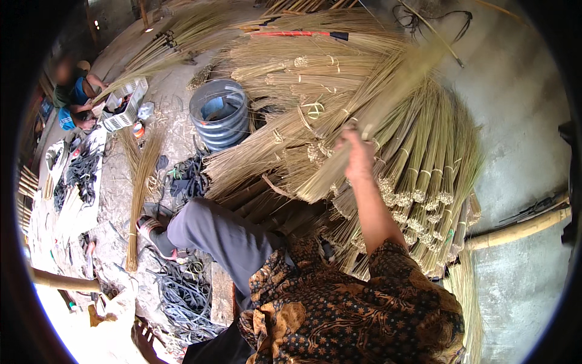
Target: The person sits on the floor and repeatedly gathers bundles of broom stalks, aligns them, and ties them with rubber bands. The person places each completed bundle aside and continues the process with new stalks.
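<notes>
The right hand [359, 155] has its fingers closed around a blurred straw bundle [391, 104], held over the pile of tied bundles [427, 161]. The left hand's fingers are out of view, so I cannot tell their state. A grey bucket [223, 133] stands left of the pile.

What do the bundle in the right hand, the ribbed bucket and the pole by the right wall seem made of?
Bundle in the right hand: dry plant stalks, perhaps grass, matte straw-coloured, by its thin strands, though blurred.
Ribbed bucket: probably plastic, smooth grey, by its shiny ridges.
Pole: likely bamboo, smooth pale tan, by its round, cane-like shape.
</notes>
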The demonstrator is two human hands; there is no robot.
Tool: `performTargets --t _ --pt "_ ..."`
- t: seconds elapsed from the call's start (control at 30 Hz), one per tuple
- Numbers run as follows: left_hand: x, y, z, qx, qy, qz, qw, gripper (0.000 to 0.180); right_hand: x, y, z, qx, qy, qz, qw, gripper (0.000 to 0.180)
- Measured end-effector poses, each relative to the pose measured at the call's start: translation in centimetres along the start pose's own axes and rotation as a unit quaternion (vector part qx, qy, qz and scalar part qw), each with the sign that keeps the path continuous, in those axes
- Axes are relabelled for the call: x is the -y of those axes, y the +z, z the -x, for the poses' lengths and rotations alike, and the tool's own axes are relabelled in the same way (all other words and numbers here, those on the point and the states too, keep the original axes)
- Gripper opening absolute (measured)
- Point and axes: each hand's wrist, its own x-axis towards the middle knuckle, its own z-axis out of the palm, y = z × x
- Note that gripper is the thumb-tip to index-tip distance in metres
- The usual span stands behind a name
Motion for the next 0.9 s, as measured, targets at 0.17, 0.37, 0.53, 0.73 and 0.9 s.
performTargets --t 0.17,0.37,0.53,0.73,0.9 --pt "-9.1 12.1 2.8 -0.022 0.206 0.050 0.977 0.056 -2.1 9.9 7.6 0.406 -0.060 0.188 0.892 0.039" --pt "-15.9 28.0 13.1 0.165 0.249 0.271 0.915 0.063 -8.1 17.8 23.6 0.711 -0.008 0.288 0.642 0.040" --pt "-15.8 25.4 14.5 -0.133 0.106 0.504 0.847 0.033 -10.5 16.5 32.6 0.696 -0.194 0.371 0.583 0.042" --pt "-12.1 20.6 16.0 0.092 0.196 0.610 0.762 0.021 -11.6 18.5 31.1 0.864 0.324 0.229 0.309 0.026" --pt "-12.1 19.4 16.8 0.111 0.270 0.579 0.762 0.020 -12.5 19.4 32.4 0.861 0.394 0.214 0.241 0.032"
